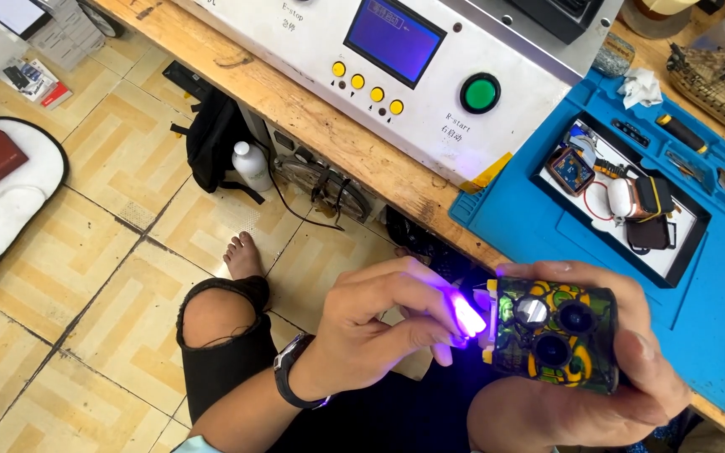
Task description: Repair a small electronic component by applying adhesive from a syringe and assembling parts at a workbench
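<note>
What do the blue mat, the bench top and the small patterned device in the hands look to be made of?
Blue mat: probably silicone or rubber, matte, with moulded compartments. Bench top: bare wood, grain and scuffs visible. Patterned device, held in the right hand: likely glossy printed plastic with glass-like lenses; left hand holds a violet light to it.

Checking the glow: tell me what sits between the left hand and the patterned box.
In the head view, a small lit purple lamp sits between left hand and patterned box.
</note>
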